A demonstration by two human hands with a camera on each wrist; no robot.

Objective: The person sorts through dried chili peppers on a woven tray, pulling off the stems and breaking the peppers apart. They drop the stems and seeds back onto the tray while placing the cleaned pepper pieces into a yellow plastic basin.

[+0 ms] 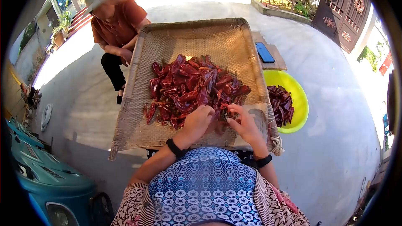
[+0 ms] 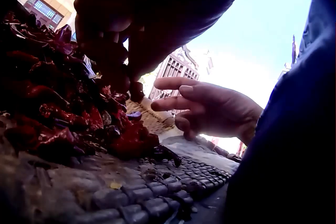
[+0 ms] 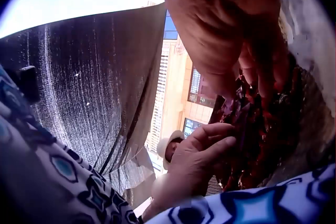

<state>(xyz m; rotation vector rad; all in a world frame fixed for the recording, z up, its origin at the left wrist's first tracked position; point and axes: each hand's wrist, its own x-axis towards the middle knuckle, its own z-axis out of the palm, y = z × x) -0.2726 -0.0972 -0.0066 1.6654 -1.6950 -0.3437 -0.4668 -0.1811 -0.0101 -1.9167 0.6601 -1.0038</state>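
A heap of dried red peppers (image 1: 188, 83) lies on a woven tray (image 1: 167, 37). At its near edge my left hand (image 1: 197, 123) pinches a dark red pepper (image 1: 217, 115), and the left wrist view shows this hand (image 2: 113, 29) in deep shadow. Just right of that pepper is my right hand (image 1: 246, 129), its thumb and forefinger apart near the stem end. The left wrist view shows the right hand (image 2: 210, 108) with fingers spread and nothing visible between them. In the right wrist view, my left hand's (image 3: 194, 161) fingertips meet a pepper.
A yellow-green basin (image 1: 299, 100) of dark red peppers stands right of the tray, below a blue phone (image 1: 264, 52) on a board. Someone in a rust-coloured shirt (image 1: 115, 27) sits at the tray's far left. A teal vehicle (image 1: 58, 184) is at lower left.
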